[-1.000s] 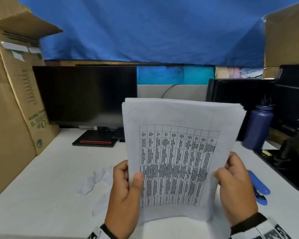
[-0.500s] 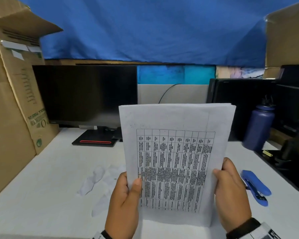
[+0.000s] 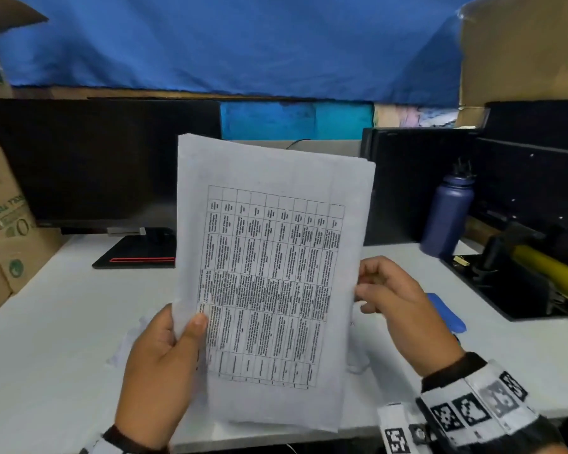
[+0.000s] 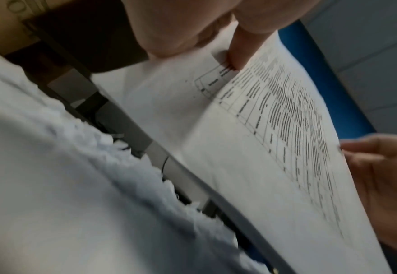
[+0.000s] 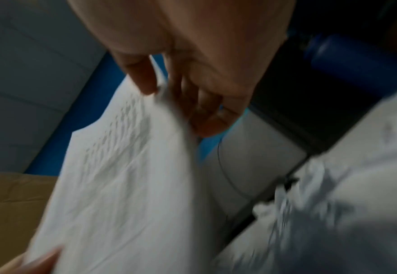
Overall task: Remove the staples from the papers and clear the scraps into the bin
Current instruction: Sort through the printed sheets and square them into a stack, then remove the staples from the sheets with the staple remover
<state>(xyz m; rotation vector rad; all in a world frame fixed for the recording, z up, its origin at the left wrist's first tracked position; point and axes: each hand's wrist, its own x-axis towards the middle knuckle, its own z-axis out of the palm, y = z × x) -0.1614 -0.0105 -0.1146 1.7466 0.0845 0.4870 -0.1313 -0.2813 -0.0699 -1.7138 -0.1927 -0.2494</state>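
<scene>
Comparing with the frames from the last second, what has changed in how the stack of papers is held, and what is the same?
The papers have tilted, their top leaning left. The right hand has let go of the right edge; its curled fingers now sit just beside it, any contact unclear. The left hand keeps gripping the lower left edge, thumb on the front. The scraps, blue stapler and bottle lie unmoved on the desk.

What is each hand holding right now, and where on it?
The left hand pinches the stack of papers at its lower left edge, thumb on the front. The right hand is at the right edge; whether it grips there cannot be told.
</scene>
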